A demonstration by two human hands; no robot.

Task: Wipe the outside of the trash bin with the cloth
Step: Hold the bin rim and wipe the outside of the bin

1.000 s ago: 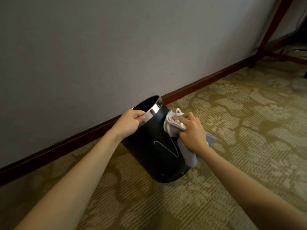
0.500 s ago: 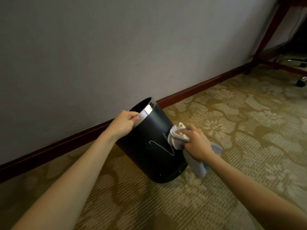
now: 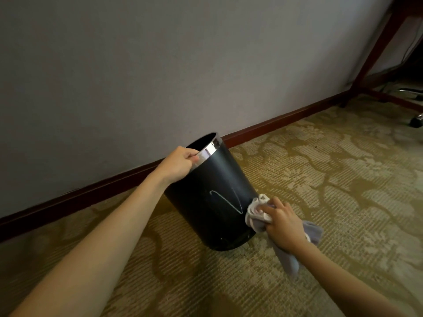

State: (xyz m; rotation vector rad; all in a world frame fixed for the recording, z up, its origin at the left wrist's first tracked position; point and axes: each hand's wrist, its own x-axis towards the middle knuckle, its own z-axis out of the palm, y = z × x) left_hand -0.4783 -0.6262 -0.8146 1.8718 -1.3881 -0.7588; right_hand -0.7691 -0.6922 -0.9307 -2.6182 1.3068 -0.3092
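On the carpet (image 3: pixel 320 179), left hand (image 3: pixel 177 164) pinches the tilted trash bin (image 3: pixel 206 202) rim, exposing its side; right hand (image 3: pixel 282 225), clenched around the cloth (image 3: pixel 257 210), wipes.

Since a second ago, we see our right hand (image 3: pixel 282 224) slide the bunched grey-and-white cloth (image 3: pixel 258 212) down the side of the black cylindrical trash bin with the chrome rim (image 3: pixel 212 197): it was up near the rim, then at mid-height, and now presses low on the wall, close to the base. The white zigzag mark on the bin (image 3: pixel 225 200), partly covered before, now shows whole to the left of the cloth. The bin now leans further away from us, toward the wall.
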